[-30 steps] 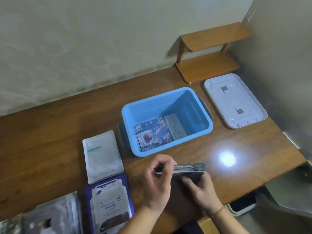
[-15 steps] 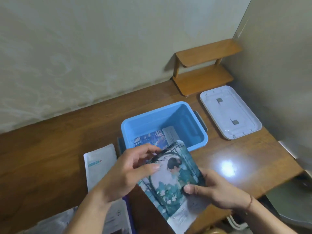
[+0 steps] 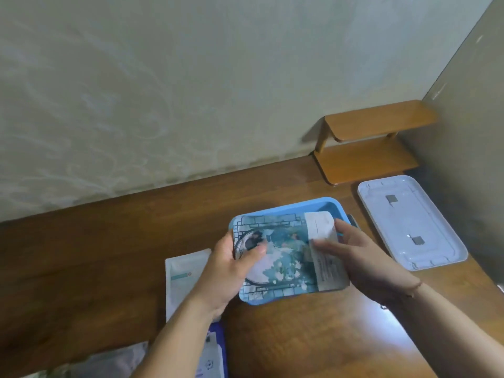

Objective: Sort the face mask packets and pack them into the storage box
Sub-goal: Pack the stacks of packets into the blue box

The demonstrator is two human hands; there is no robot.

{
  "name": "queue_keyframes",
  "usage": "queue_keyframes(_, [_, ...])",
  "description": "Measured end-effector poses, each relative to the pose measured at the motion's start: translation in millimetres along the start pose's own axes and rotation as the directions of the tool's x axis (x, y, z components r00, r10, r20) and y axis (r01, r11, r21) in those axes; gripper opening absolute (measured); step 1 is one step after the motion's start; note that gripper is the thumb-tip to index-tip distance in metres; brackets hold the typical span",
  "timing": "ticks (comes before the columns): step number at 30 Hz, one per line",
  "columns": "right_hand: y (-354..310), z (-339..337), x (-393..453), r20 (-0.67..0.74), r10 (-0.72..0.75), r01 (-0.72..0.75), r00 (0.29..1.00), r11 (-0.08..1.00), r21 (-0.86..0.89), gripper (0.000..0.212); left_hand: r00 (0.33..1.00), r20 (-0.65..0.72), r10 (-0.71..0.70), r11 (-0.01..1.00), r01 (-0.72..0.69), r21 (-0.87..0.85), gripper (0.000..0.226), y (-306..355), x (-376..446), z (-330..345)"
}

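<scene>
A teal illustrated mask packet (image 3: 283, 257) lies flat over the opening of the blue storage box (image 3: 324, 204), covering most of it. My left hand (image 3: 231, 268) grips its left end, thumb on top. My right hand (image 3: 362, 257) holds its right, white printed end. A white mask packet (image 3: 182, 274) lies on the table left of the box, partly under my left arm. A blue-edged packet (image 3: 215, 350) and a greyish packet (image 3: 114, 361) sit at the bottom edge. The box's inside is hidden.
The box's white lid (image 3: 409, 225) lies upside down to the right of the box. A small wooden two-tier shelf (image 3: 368, 148) stands in the back right corner against the walls. The wooden table (image 3: 95, 255) runs along the back wall.
Both hands have carried the teal packet forward from in front of me, turned it flat and lengthwise, and brought it over the blue box. The camera has tilted up.
</scene>
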State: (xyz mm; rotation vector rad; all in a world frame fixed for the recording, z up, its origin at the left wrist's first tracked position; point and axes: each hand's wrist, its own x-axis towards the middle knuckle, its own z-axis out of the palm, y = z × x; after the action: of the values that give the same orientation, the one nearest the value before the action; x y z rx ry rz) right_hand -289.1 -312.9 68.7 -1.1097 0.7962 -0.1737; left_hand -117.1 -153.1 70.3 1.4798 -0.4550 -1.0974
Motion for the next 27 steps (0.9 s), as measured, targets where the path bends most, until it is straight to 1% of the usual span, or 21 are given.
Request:
queue_keyframes(2, [-1.8,0.9,15.0,-0.107,0.006,-0.011,0.994,0.999,-0.045,0.033,0.998,-0.057,0.018,0.996,-0.013,0.088,0.026,-8.4,6.0,3.5])
queue_keyframes(4, [-4.4,-3.9,24.7,-0.139,0.025,-0.035,0.99,0.997,-0.066,0.028,0.989,-0.142,0.05,0.974,-0.017,0.226,0.037,-12.7,11.9,-1.4])
queue_keyframes(5, [-4.9,-7.1,29.1,-0.145,0.036,-0.05,0.989,0.994,-0.094,0.028,0.98,-0.179,0.085,0.947,-0.024,0.32,0.046,-14.6,14.5,-6.3])
queue_keyframes(7, [-3.8,-11.5,39.2,-0.146,0.048,-0.075,0.988,0.98,-0.185,0.027,0.958,-0.22,0.185,0.858,-0.048,0.512,0.061,-18.7,18.1,-15.1])
queue_keyframes(8, [-2.4,-12.6,44.6,-0.149,0.049,-0.084,0.988,0.969,-0.234,0.026,0.944,-0.221,0.245,0.814,-0.076,0.575,0.062,-20.3,18.8,-17.8])
queue_keyframes(9, [-0.4,-12.7,49.1,-0.159,0.051,-0.093,0.986,0.958,-0.273,0.025,0.928,-0.205,0.312,0.774,-0.124,0.621,0.058,-22.8,19.3,-19.6])
queue_keyframes(11, [6.5,-14.2,56.2,-0.182,0.061,-0.119,0.981,0.938,-0.325,0.023,0.883,-0.137,0.449,0.661,-0.225,0.716,0.043,-27.9,19.1,-20.3])
queue_keyframes(12, [10.4,-15.5,58.9,-0.195,0.069,-0.135,0.978,0.929,-0.346,0.023,0.866,-0.105,0.488,0.611,-0.253,0.75,0.039,-30.5,18.9,-20.1])
queue_keyframes(13, [14.2,-16.8,61.2,-0.217,0.076,-0.155,0.973,0.914,-0.374,0.023,0.858,-0.093,0.505,0.591,-0.265,0.762,0.036,-33.1,19.0,-20.2])
queue_keyframes(18, [38.0,-13.8,83.2,-0.312,0.114,-0.276,0.943,0.793,-0.544,0.029,0.843,-0.101,0.529,0.611,-0.296,0.734,0.031,-43.9,23.7,-24.8])
queue_keyframes(23, [44.7,-6.1,104.1,-0.308,0.196,-0.359,0.931,0.652,-0.668,0.033,0.835,-0.109,0.54,0.643,-0.325,0.694,0.029,-44.4,26.9,-26.3])
queue_keyframes(27, [47.6,-2.9,112.1,-0.311,0.236,-0.39,0.921,0.52,-0.759,0.035,0.835,-0.097,0.542,0.628,-0.324,0.708,0.028,-44.9,26.3,-25.3])
